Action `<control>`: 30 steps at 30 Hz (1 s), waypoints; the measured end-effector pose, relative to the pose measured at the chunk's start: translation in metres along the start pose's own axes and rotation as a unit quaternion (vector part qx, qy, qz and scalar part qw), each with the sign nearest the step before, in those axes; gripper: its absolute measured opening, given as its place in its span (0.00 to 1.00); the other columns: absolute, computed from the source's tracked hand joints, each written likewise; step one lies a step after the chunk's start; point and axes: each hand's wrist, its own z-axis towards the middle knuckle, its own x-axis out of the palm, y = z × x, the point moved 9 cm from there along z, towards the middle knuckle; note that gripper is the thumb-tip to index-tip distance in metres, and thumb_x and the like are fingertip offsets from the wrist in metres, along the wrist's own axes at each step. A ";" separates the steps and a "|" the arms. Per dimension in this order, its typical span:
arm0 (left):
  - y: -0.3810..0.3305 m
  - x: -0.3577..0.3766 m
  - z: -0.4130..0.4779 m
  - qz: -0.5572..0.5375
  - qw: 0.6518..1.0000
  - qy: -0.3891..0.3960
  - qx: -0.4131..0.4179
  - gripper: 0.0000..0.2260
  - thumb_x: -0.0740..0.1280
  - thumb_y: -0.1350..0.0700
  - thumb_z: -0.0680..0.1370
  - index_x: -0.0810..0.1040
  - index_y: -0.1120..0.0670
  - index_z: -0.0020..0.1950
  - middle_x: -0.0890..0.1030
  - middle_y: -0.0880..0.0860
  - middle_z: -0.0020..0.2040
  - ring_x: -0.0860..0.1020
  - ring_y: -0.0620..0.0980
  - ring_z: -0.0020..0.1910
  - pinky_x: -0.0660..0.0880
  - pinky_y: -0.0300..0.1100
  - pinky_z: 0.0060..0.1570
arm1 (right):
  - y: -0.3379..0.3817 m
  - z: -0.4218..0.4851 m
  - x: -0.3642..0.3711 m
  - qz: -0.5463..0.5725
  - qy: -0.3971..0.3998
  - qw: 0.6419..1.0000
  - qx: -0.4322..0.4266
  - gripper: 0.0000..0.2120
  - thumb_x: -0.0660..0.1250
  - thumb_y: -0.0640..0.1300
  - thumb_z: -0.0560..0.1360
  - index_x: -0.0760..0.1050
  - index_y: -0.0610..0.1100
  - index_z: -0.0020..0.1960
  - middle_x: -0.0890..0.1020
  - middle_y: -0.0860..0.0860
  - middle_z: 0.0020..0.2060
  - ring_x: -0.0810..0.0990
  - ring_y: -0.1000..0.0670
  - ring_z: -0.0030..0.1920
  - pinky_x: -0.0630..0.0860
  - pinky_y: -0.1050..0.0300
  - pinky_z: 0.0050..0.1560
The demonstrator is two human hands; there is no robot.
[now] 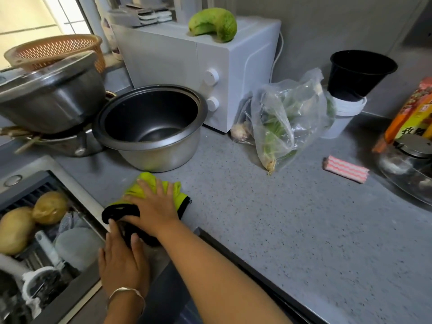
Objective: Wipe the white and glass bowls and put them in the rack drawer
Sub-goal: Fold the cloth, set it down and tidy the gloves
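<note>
we log: right hand [154, 206] flat, fingers straight, pressing crumpled yellow-green, black-edged cloth [147, 181] on grey speckled surface [280, 230] | left hand [121, 258] flat, fingertips touching cloth's black edge

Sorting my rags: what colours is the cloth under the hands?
The crumpled cloth is bright yellow-green with a black part, clearest in the head view.

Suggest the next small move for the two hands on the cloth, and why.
Probably close the right hand around the green and black cloth and lift it: that hand lies flat on it, the left hand only touches its black end, and it lies bunched on the counter, so nothing is gripped yet.
</note>
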 end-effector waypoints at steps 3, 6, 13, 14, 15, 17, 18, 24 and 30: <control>-0.006 -0.001 -0.001 0.016 1.000 0.002 0.002 0.38 0.40 0.38 0.74 0.55 0.58 0.78 0.62 0.58 0.76 0.59 0.58 0.76 0.53 0.56 0.74 | -0.027 -0.010 -0.011 -0.029 -0.026 0.999 0.028 0.25 0.59 0.64 0.76 0.67 0.59 0.71 0.55 0.49 0.77 0.54 0.38 0.73 0.48 0.38 0.70; -0.024 0.005 -0.001 0.046 0.998 0.009 0.032 0.37 0.39 0.37 0.75 0.55 0.56 0.78 0.63 0.58 0.76 0.57 0.58 0.76 0.52 0.56 0.73 | -0.069 -0.035 -0.025 -0.036 -0.044 0.996 0.074 0.26 0.60 0.65 0.75 0.66 0.59 0.71 0.55 0.49 0.77 0.55 0.38 0.73 0.48 0.39 0.70; -0.113 0.032 -0.022 0.008 0.988 0.052 0.147 0.40 0.33 0.33 0.75 0.58 0.55 0.77 0.61 0.55 0.76 0.54 0.55 0.77 0.45 0.51 0.75 | -0.184 -0.146 -0.060 -0.052 -0.060 0.973 0.218 0.29 0.54 0.69 0.73 0.65 0.61 0.71 0.58 0.49 0.76 0.60 0.37 0.73 0.54 0.36 0.69; -0.126 0.039 -0.031 -0.001 0.984 0.067 0.163 0.39 0.33 0.33 0.75 0.58 0.54 0.77 0.60 0.54 0.77 0.53 0.53 0.77 0.44 0.49 0.74 | -0.200 -0.169 -0.067 -0.055 -0.083 0.963 0.251 0.29 0.53 0.69 0.72 0.69 0.61 0.69 0.63 0.48 0.75 0.64 0.36 0.70 0.59 0.36 0.66; -0.136 0.046 -0.040 -0.010 0.980 0.081 0.179 0.39 0.33 0.33 0.75 0.57 0.53 0.77 0.60 0.53 0.77 0.53 0.52 0.77 0.44 0.49 0.75 | -0.215 -0.194 -0.074 -0.060 -0.109 0.950 0.286 0.29 0.53 0.69 0.70 0.72 0.60 0.67 0.67 0.47 0.72 0.69 0.36 0.66 0.64 0.37 0.62; -0.155 0.062 -0.060 -0.027 0.971 0.108 0.212 0.41 0.30 0.32 0.75 0.58 0.53 0.77 0.60 0.52 0.77 0.53 0.51 0.77 0.45 0.51 0.76 | -0.235 -0.249 -0.086 -0.067 -0.152 0.920 0.356 0.28 0.54 0.68 0.69 0.76 0.58 0.63 0.73 0.45 0.68 0.75 0.35 0.58 0.70 0.39 0.55; -0.163 0.071 -0.070 -0.037 0.966 0.126 0.223 0.42 0.29 0.32 0.74 0.58 0.53 0.77 0.61 0.52 0.77 0.53 0.51 0.77 0.46 0.52 0.76 | -0.237 -0.275 -0.089 -0.064 -0.171 0.905 0.384 0.28 0.54 0.67 0.69 0.78 0.57 0.62 0.74 0.44 0.67 0.75 0.36 0.56 0.71 0.40 0.53; -0.202 0.100 -0.131 -0.057 0.942 0.178 0.279 0.41 0.29 0.33 0.75 0.62 0.54 0.75 0.63 0.53 0.76 0.54 0.52 0.77 0.44 0.51 0.76 | -0.197 -0.322 -0.072 -0.083 -0.175 0.889 0.416 0.28 0.56 0.68 0.69 0.76 0.57 0.64 0.72 0.44 0.68 0.74 0.36 0.58 0.64 0.42 0.56; -0.227 0.111 -0.181 -0.082 0.929 0.202 0.299 0.41 0.31 0.34 0.77 0.65 0.57 0.74 0.66 0.54 0.74 0.57 0.52 0.76 0.45 0.50 0.75 | -0.209 -0.367 -0.075 -0.086 -0.131 0.938 0.310 0.28 0.61 0.67 0.68 0.70 0.62 0.67 0.67 0.49 0.73 0.71 0.39 0.64 0.59 0.41 0.61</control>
